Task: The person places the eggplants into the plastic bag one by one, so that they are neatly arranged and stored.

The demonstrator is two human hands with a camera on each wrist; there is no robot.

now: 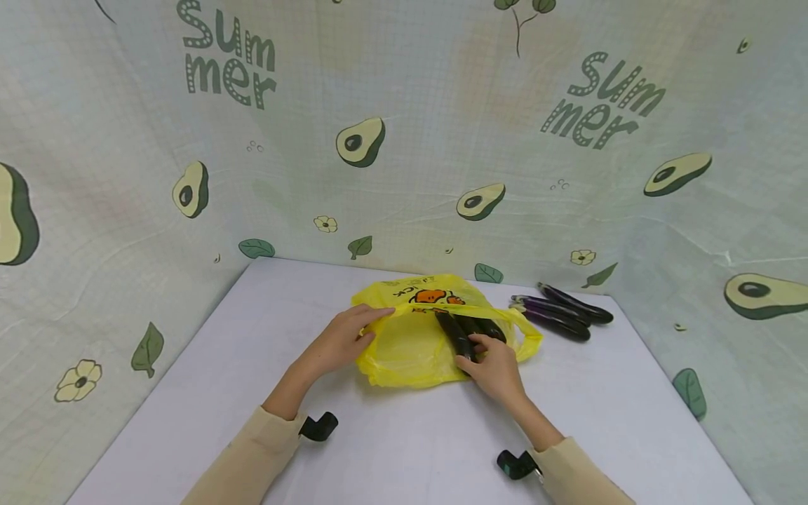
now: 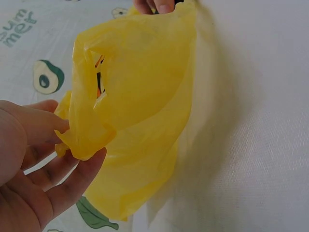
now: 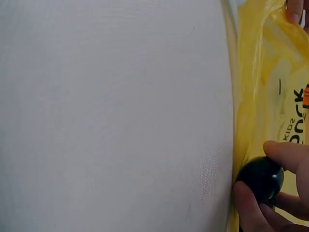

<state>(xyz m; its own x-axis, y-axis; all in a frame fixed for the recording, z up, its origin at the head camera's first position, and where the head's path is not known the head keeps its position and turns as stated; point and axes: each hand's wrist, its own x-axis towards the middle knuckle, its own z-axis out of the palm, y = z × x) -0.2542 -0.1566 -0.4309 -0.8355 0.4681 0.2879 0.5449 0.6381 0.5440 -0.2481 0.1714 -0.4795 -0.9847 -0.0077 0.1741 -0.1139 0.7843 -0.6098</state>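
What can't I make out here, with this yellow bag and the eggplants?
Head view: far ends and count of the bagged eggplants, hidden by the yellow bag.
Right wrist view: length of the held eggplant, hidden behind its near end.
Left wrist view: most of the right hand, cut off by the top edge.

Bag (image 1: 400, 351) is bright yellow, kinda see-through, with an orange cartoon print and black lettering. Eggplants (image 1: 555, 313) are a glossy purple that's basically black. Desk (image 1: 410, 449) is plain white, sleeves (image 1: 252, 452) beige, wrist gadgets (image 1: 320, 426) black. Backdrop (image 1: 410, 84) goes pale grey-green, patterned with green-and-yellow avocados, green leaves, pale yellow flowers and green "Summer" lettering.
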